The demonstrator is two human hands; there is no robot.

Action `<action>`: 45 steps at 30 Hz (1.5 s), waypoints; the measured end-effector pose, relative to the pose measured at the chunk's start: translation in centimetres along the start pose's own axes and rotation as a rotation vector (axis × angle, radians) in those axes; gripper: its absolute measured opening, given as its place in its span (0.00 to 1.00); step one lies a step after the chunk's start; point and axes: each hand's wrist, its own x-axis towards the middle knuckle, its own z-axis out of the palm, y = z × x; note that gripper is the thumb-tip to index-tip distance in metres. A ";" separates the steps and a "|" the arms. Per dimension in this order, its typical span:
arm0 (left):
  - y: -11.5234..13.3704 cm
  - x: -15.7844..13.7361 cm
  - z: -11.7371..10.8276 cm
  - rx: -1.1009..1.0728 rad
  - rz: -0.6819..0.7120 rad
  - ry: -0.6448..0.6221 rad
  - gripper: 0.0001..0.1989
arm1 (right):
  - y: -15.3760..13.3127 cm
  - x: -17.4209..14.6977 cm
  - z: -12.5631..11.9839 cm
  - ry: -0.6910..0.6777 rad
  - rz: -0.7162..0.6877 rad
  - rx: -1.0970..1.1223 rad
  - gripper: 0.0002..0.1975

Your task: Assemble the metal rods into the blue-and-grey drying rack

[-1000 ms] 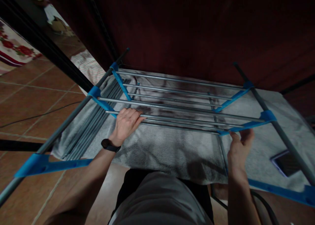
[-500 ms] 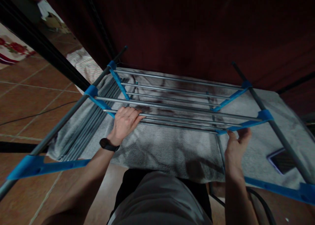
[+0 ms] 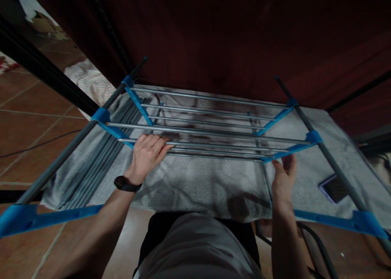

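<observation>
A partly built rack of grey metal tubes [image 3: 210,133] and blue plastic brackets stands over a grey blanket in front of me. My left hand [image 3: 148,154], with a dark band on the wrist, is wrapped round the front tube of the middle tier, close to the left blue bracket [image 3: 117,131]. At the other end, my right hand [image 3: 283,179] has its thumb and fingers on the underside of the right blue bracket [image 3: 295,149]; its fingertips are partly hidden. Lower blue brackets [image 3: 61,217] jut inward near me on both sides.
Several loose grey tubes [image 3: 97,165] lie bundled on the grey blanket [image 3: 195,181] at the left. A phone [image 3: 334,188] rests on the blanket at the right. Behind the rack hangs a dark red curtain [image 3: 214,38]. A thin cable [image 3: 39,143] crosses the tiled floor.
The whole scene, rack and hands included, sits a little further left in the picture. Both hands keep their places on the rack.
</observation>
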 end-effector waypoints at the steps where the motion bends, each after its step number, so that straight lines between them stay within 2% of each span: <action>1: 0.0 0.0 0.0 0.001 0.004 0.006 0.09 | 0.2 -0.3 0.0 0.014 0.034 0.002 0.33; 5: -0.1 -0.3 0.3 0.009 0.006 0.016 0.08 | 1.1 -2.6 0.5 0.090 0.130 -0.011 0.30; 8: -0.2 -0.5 0.5 0.010 -0.011 -0.001 0.08 | 0.9 -5.0 1.4 0.070 0.091 -0.054 0.27; 10: -0.2 -0.6 0.5 0.010 -0.019 -0.004 0.08 | 0.0 -6.4 2.2 0.001 -0.017 -0.100 0.24; 15: -0.1 -0.6 0.6 0.003 -0.015 0.024 0.09 | -3.7 -7.7 4.0 -0.130 -0.414 -0.245 0.16; 19: 0.0 -0.6 0.6 -0.004 -0.015 0.027 0.08 | -5.2 -7.3 5.3 -0.164 -0.613 -0.333 0.20; 23: 0.1 -0.6 0.6 -0.020 -0.030 0.027 0.08 | -5.2 -6.7 6.6 -0.296 -0.740 -0.424 0.26; 27: 0.3 -0.6 0.5 -0.031 -0.040 0.023 0.08 | -5.7 -6.3 7.7 -0.405 -0.785 -0.530 0.27; 36: 0.7 -0.8 0.7 -0.059 -0.120 0.016 0.10 | -7.1 -4.2 9.0 -0.423 -0.844 -0.639 0.15; 42: 1.3 -2.5 0.9 -0.048 -0.300 0.079 0.20 | -7.1 -4.1 8.9 -0.428 -0.823 -0.625 0.15; 45: 1.1 -4.4 0.8 0.020 -0.413 0.191 0.23 | -7.1 -4.1 8.9 -0.421 -0.832 -0.608 0.15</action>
